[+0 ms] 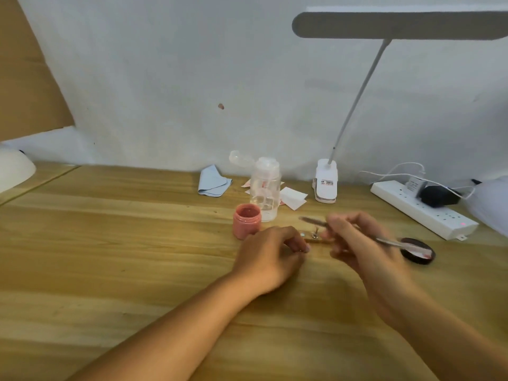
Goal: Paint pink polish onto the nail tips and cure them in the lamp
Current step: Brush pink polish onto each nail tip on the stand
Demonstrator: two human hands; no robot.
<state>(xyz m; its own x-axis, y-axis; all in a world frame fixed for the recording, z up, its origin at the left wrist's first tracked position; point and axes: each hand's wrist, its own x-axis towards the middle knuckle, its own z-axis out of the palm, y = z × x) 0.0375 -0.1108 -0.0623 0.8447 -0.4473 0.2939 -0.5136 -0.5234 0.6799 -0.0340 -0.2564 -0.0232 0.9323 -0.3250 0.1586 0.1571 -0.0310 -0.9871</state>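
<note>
Gripped brush in right hand, pinched tip holder with left hand, only mid-painting tbh, hadn't cured anything.

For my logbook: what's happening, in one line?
right hand: holds thin silver brush | left hand: beside small nail-tip stand, grip unclear | round pink polish jar: open

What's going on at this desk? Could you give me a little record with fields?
Right hand: grips a thin brush, blurred
Left hand: fingers curled beside a small nail tip stand; grip unclear
Polish: pink jar, open, left of the stand
Lid: dark lid, lying right of the hands
Behind: clear pump bottle, blue cloth, clip lamp, power strip
Surface: wooden desk
</note>
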